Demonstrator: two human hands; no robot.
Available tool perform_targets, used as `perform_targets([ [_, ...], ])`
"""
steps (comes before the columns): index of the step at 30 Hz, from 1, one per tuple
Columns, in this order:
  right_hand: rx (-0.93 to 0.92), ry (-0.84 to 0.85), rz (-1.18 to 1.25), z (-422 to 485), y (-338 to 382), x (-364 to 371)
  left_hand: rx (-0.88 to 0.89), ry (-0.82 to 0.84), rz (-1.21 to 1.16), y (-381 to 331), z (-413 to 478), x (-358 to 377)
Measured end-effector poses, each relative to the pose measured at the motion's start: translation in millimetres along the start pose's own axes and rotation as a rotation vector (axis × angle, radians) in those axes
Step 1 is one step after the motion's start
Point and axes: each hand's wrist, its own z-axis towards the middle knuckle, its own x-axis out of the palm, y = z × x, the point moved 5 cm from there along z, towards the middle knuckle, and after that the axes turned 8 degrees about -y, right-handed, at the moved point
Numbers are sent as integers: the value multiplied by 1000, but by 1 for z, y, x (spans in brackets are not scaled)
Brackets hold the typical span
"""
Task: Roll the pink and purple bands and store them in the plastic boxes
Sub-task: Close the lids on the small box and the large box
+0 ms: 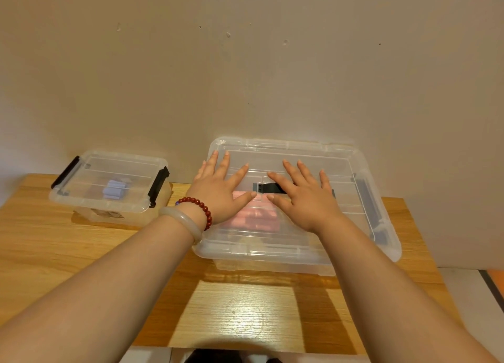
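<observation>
A large clear plastic box (341,155) stands at the back right of the table with its lid on. Rolled pink bands (255,218) show through the lid. My left hand (218,188) and my right hand (302,196) lie flat on that lid, fingers straight and spread. A black latch (268,187) shows between my hands, and another black latch (372,201) sits at the box's right end. A small clear box (90,199) stands at the back left, its lid held by two black latches. Rolled purple bands (116,191) lie inside it.
Both boxes stand on a wooden table (54,248) against a beige wall (245,62). The table's near edge runs just in front of me, its right edge just past the large box. Bright light reflects off the wood in front of the large box.
</observation>
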Motion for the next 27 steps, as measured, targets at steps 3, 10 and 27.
perform_targets([
  [3,4,7,10,0,1,-3,-6,-9,-54,2,-1,-3],
  [10,50,-64,48,5,36,-16,-72,-215,-493,34,-7,-15],
  [27,90,-45,34,53,140,15,-325,72,-1037,98,-20,55],
])
